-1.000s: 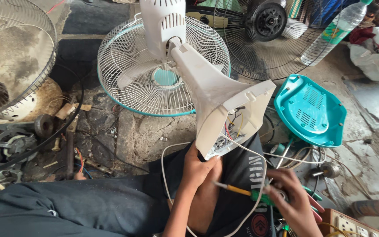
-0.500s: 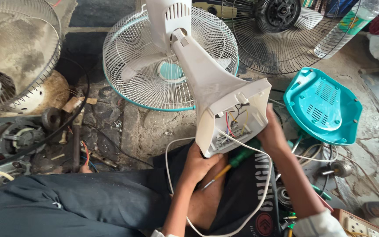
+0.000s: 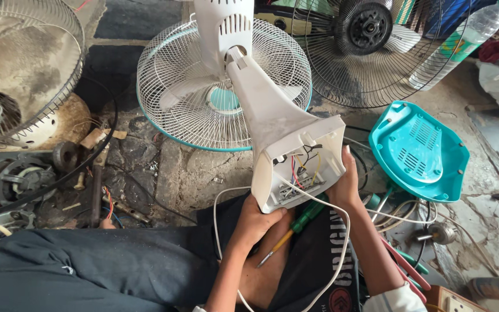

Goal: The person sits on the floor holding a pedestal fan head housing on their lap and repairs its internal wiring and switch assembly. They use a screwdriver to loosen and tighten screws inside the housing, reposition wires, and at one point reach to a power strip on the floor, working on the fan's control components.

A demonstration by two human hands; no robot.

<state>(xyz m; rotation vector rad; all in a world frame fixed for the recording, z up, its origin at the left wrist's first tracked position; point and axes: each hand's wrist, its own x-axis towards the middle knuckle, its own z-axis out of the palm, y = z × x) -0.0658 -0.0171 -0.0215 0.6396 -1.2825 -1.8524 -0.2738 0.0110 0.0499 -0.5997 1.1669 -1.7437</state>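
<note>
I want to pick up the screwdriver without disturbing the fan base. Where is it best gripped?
Probably take the screwdriver by its green handle, coming from the right hand side. The handle lies uppermost beside the open fan base; the thin shaft points down toward the left hand and lap.

White plastic table fan (image 3: 235, 86), laid on its back with its round wire-grille head (image 3: 203, 110) and teal hub away from the viewer and its stem angled up toward the person's lap. White plastic box-shaped fan base (image 3: 298, 162) is open, underside facing the camera, red, yellow, blue and black wires exposed inside over a white terminal strip; white cord (image 3: 342, 231) loops out of it. Left hand (image 3: 255, 222) grips the base's lower left corner, right hand (image 3: 346, 182) its right edge.
</note>
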